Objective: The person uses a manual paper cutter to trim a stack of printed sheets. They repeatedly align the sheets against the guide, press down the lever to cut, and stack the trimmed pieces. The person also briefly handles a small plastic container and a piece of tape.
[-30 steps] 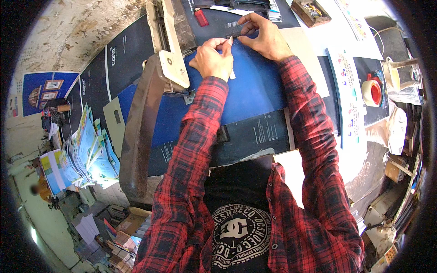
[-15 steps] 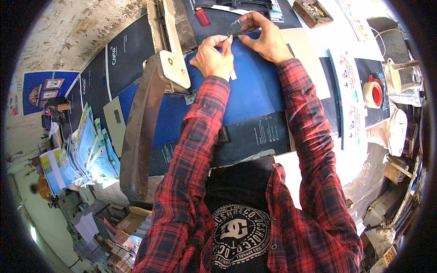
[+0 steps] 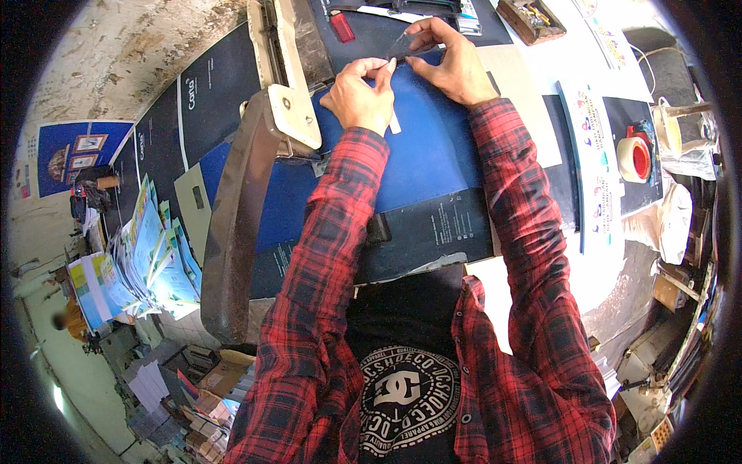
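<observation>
Over the far part of a blue sheet [image 3: 433, 147], both hands work close together. My right hand [image 3: 450, 66] is curled, its thumb and fingers closing on a small clear plastic piece [image 3: 400, 46]. My left hand [image 3: 360, 94] pinches at the near edge of that piece with thumb and forefinger. The very tips are small and partly hidden. From under the left hand sticks out a narrow white strip [image 3: 395, 124]. Beside the left hand stands a long-armed machine with a cream head [image 3: 294, 116] and a brown arm [image 3: 239, 224].
A red plastic item [image 3: 342, 27] lies beyond the hands. A small wooden tray [image 3: 533, 19] is at the far right. Printed sheets [image 3: 591, 170] and tape rolls [image 3: 635, 158] lie on the right. A stack of papers [image 3: 143, 263] stands left of the machine's arm.
Both hands stay nearly in place. The clear plastic piece shows slightly more between them, and the left hand has shifted a little to the left.
</observation>
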The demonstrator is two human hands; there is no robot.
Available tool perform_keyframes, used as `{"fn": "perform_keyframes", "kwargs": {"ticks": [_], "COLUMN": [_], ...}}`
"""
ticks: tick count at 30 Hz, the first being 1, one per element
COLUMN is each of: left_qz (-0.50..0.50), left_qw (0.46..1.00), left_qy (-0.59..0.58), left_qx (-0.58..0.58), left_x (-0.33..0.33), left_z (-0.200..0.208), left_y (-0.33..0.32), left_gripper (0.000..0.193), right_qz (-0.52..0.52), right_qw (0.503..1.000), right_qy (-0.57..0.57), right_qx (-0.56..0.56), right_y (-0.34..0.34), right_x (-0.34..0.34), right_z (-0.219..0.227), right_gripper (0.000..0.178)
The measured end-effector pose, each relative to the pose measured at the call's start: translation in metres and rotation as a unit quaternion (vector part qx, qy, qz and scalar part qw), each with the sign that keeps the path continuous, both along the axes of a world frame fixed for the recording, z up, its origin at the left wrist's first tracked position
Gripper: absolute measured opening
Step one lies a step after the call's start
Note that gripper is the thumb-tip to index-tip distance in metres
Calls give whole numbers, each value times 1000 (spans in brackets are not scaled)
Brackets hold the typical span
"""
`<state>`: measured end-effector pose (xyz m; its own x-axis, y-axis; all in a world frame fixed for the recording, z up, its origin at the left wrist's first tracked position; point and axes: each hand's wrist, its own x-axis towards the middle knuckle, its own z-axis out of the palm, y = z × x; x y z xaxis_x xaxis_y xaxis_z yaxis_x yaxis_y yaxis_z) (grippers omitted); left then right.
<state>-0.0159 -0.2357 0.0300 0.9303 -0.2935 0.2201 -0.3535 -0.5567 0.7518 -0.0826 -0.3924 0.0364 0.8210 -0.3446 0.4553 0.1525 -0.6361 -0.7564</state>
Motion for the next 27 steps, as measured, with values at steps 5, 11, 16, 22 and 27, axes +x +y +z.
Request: {"fn": "perform_keyframes", "kwargs": {"ticks": [5, 11, 16, 22, 27], "left_qz": [-9, -10, -23, -31, -29], "left_qw": [1000, 999, 998, 996, 996], "left_qy": [1, 8, 20, 46, 41], "left_qx": [16, 40, 51, 76, 73], "left_x": [0, -1, 0, -1, 1], "left_z": [3, 6, 11, 19, 14], "left_y": [1, 2, 3, 4, 3], "left_gripper": [27, 27, 27, 29, 27], "right_qz": [-2, -7, -5, -10, -10], "right_qw": [1000, 999, 1000, 999, 999], "right_qy": [16, 49, 15, 28, 34], "right_qx": [-4, -7, -10, -19, -22], "right_y": [-1, 3, -1, -1, -1], "right_x": [0, -3, -1, -1, -1], "right_z": [0, 5, -1, -2, -2], "right_gripper": [45, 44, 45, 45, 46]}}
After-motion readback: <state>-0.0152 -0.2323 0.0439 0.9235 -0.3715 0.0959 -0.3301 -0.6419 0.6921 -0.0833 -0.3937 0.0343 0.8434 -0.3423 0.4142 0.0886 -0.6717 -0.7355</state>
